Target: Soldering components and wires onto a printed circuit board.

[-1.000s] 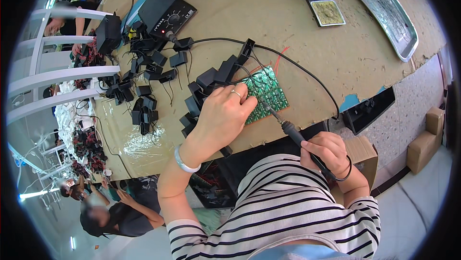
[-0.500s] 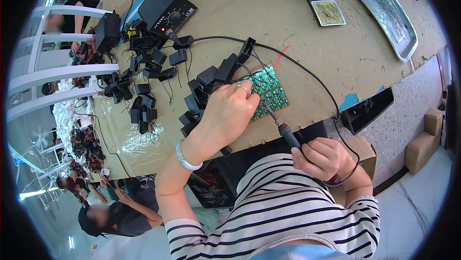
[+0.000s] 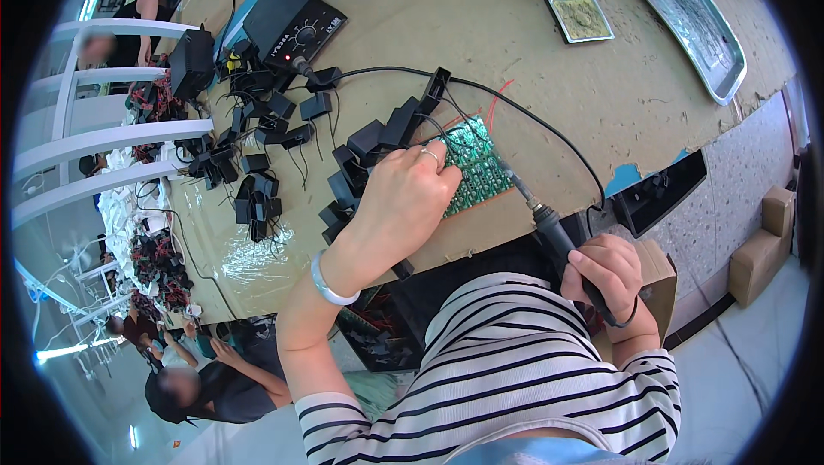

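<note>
A soldering iron (image 3: 554, 231) is gripped in my right hand (image 3: 608, 274), its fingers wrapped round the dark handle. The metal tip points up and left, over the right edge of a green circuit board (image 3: 481, 175); whether it touches cannot be told. My left hand (image 3: 410, 190), with a ring and a pale bracelet at the wrist, rests at the board's left side, fingers curled and pressed together. What they pinch is hidden beneath the hand. Black box-shaped parts (image 3: 367, 139) with thin leads lie right beside this hand, some leads reaching onto the board. Red wires (image 3: 496, 100) stick out past its far edge.
A black soldering station (image 3: 296, 27) stands at the back left, its cable looping over the table. More black parts (image 3: 257, 194) lie on the left. At the far right are an iron stand with a sponge tray (image 3: 582, 18) and a metal tray (image 3: 687, 23). People sit beyond a white rack (image 3: 112, 132).
My right hand has moved right and slightly up with the soldering iron, so its tip has shifted from the board's middle toward its right edge. My left hand stays nearly in place.
</note>
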`<state>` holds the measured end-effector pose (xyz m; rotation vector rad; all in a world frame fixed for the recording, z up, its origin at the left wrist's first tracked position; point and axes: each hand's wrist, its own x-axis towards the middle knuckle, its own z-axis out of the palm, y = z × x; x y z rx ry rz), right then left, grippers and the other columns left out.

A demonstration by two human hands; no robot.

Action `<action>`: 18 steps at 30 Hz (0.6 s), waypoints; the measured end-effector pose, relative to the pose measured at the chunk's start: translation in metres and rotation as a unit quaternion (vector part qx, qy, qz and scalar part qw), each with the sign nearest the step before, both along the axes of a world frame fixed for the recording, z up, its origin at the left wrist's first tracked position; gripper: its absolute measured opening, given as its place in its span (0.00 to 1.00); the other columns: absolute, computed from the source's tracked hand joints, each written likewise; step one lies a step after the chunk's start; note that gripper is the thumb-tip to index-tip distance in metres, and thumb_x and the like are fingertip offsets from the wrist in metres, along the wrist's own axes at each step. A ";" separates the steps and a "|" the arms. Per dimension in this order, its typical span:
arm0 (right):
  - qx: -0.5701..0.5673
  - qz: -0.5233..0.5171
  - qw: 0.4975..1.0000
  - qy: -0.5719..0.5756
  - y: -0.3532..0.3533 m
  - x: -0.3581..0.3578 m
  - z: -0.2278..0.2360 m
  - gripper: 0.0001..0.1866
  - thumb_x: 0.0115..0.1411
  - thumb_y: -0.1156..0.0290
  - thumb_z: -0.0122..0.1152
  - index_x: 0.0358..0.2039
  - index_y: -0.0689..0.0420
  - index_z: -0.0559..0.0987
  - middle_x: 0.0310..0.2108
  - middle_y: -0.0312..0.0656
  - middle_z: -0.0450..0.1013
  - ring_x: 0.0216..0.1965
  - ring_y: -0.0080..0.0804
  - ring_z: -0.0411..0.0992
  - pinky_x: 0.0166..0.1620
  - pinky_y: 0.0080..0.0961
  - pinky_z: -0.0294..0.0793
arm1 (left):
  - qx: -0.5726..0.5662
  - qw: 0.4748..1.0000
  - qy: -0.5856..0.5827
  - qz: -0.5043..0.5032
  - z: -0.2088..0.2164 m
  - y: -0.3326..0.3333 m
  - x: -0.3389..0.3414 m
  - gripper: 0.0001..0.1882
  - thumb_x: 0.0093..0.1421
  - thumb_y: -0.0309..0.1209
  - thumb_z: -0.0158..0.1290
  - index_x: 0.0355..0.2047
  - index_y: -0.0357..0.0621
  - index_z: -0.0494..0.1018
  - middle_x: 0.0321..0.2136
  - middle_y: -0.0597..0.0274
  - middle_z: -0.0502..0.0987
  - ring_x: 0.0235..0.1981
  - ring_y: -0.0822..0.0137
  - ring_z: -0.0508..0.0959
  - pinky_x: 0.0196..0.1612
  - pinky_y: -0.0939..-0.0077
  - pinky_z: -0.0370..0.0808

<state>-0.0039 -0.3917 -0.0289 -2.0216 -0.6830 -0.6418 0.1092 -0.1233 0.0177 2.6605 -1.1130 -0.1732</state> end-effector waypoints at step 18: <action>0.026 0.016 0.999 0.013 -0.004 -0.004 -0.001 0.19 0.42 0.87 0.66 0.39 0.63 0.79 0.26 0.39 0.73 0.20 0.31 0.73 0.23 0.23 0.74 | -0.040 0.995 0.086 -0.026 0.023 0.025 0.011 0.13 0.50 0.21 0.63 0.38 0.41 0.80 0.36 0.59 0.74 0.38 0.57 0.76 0.43 0.64 0.75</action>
